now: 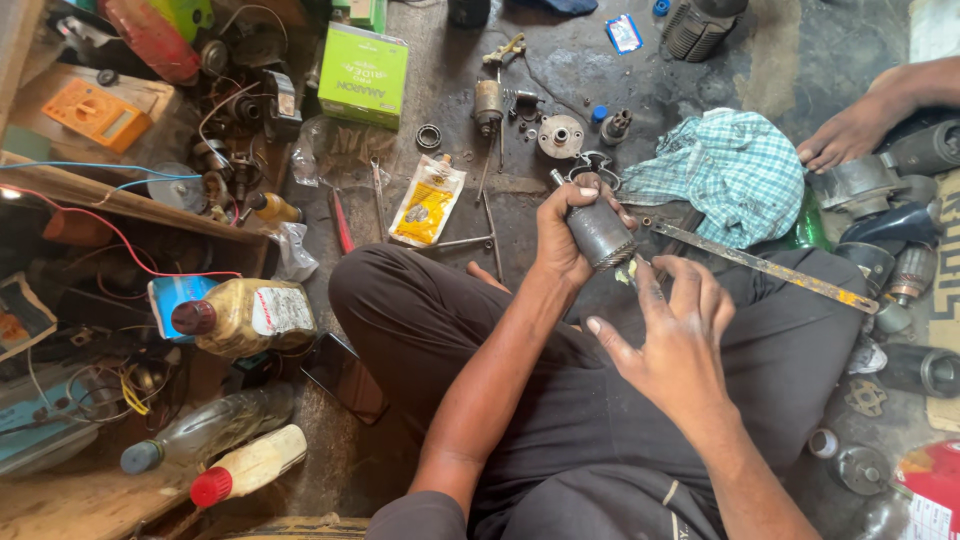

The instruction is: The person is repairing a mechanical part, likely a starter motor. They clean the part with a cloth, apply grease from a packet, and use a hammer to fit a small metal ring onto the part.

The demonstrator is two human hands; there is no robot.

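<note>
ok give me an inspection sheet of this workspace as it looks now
surface: dark, stained floor; the person sits cross-legged on it
job's things: grey cylindrical metal part, ribbed at its lower end, gripped in the left hand; right hand at its lower end, fingers on a small pale bit
clutter: green box, yellow pouch, oil bottle, checked cloth, flat metal bar, round metal flange, orange meter
hands: both bare and grimy; another person's hand rests on motor parts at right
cables: red and blue wires across the wooden bench at left
surroundings: nothing seen beyond floor and bench
</note>
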